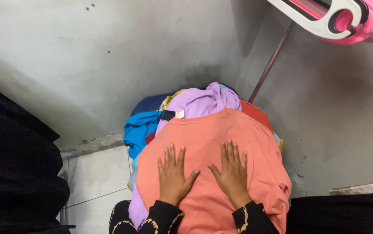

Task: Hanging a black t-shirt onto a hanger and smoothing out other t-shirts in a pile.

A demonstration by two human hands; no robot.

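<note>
Both my hands, L (173, 177) & R (231, 173), lie flat, fingers spread, gripping nothing, pressing the orange shirt (221, 130) onto the clothes pile (145, 125), lilac top (204, 102) at 12.

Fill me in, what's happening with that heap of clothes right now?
A person presses both bare hands flat on a coral-orange shirt draped over the top of a pile of clothes. The left hand and right hand lie side by side, fingers spread, palms down, gripping nothing. Under the shirt show a lilac garment and a blue garment. Pink and white hangers hang at the upper right, by a grey wall.
</note>
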